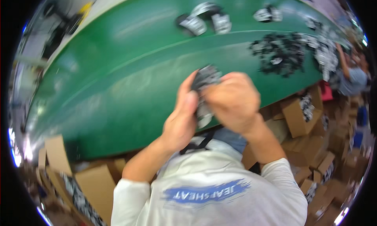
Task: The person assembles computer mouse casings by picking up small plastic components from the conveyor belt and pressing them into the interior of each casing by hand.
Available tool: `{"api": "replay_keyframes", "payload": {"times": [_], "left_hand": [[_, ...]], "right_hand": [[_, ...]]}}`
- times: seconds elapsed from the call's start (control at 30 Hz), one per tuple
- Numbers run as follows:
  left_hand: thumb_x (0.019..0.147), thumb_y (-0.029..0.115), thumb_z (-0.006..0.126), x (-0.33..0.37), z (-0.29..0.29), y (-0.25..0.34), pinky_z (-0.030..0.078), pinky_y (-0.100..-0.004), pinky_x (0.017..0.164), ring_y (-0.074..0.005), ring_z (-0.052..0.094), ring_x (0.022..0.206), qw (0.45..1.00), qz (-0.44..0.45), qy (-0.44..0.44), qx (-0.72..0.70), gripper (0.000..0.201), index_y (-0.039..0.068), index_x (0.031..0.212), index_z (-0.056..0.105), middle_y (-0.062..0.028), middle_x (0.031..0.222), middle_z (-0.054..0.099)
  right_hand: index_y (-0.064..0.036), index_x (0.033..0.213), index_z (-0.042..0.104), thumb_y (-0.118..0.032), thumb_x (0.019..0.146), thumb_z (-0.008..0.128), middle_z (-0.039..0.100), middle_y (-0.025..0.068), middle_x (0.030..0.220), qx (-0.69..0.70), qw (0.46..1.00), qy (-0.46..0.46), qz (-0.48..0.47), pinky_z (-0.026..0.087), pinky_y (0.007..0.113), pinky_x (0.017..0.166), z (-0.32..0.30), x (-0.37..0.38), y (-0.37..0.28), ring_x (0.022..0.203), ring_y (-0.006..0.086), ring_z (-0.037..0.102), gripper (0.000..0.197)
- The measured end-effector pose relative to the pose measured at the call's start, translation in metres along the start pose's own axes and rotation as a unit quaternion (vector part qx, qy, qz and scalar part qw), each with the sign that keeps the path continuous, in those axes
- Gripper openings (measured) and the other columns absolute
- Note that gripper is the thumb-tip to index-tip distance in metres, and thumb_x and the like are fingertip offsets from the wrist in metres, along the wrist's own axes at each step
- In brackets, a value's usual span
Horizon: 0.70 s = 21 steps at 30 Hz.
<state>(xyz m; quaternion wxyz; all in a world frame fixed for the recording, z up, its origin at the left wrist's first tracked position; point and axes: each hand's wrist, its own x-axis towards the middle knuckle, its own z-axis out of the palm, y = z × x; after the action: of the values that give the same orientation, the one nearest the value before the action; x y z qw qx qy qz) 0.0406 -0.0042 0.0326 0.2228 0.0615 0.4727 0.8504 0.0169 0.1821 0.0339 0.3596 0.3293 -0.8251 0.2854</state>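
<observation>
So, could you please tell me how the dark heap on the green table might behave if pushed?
The dark heap would probably spread rather than move as one, since it looks made of many small separate pieces. It may slide fairly easily, as the green table looks smooth and shiny.

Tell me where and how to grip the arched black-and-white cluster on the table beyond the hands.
Probably the right end of the arched cluster, from the near side: that end juts nearward, with bare green table in front of it.
</observation>
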Motion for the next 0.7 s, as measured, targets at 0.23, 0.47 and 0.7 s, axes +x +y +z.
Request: {"api": "replay_keyframes", "payload": {"times": [0.23,0.47,0.7], "left_hand": [[0.119,0.044,0.033,-0.012,-0.030,-0.017,0.033,-0.0410,0.128,-0.0228,0.045,0.154,0.992,0.053,-0.031,-0.111,0.061,0.010,0.170,0.034,-0.0065,0.168,0.045],[0.119,0.043,0.032,0.012,-0.029,-0.011,0.036,-0.0404,0.125,-0.0232,0.045,0.153,0.987,0.076,-0.085,-0.109,0.060,0.010,0.170,0.035,-0.0077,0.167,0.046],[0.117,0.052,0.035,0.013,0.005,0.008,0.033,-0.0522,0.130,-0.0352,0.040,0.157,0.998,0.040,0.028,0.048,0.071,0.007,0.171,0.028,-0.0150,0.172,0.037]], "right_hand": [[-0.0124,0.104,0.075,-0.011,0.087,0.082,0.071,-0.0045,0.101,0.071,0.995,0.044,0.048,0.051,0.052,0.111,0.017,0.000,-0.010,0.081,0.0185,0.066,0.019],[-0.0144,0.110,0.075,-0.014,0.086,0.081,0.059,0.0014,0.107,0.063,0.990,0.095,0.088,0.044,0.060,0.113,0.007,-0.005,-0.006,0.105,0.0224,0.060,0.024],[-0.0108,0.117,0.075,-0.025,0.095,0.077,0.057,0.0092,0.128,0.045,0.995,0.051,0.075,0.027,0.066,0.124,0.006,-0.015,-0.002,0.122,0.0300,0.056,0.026]]}}
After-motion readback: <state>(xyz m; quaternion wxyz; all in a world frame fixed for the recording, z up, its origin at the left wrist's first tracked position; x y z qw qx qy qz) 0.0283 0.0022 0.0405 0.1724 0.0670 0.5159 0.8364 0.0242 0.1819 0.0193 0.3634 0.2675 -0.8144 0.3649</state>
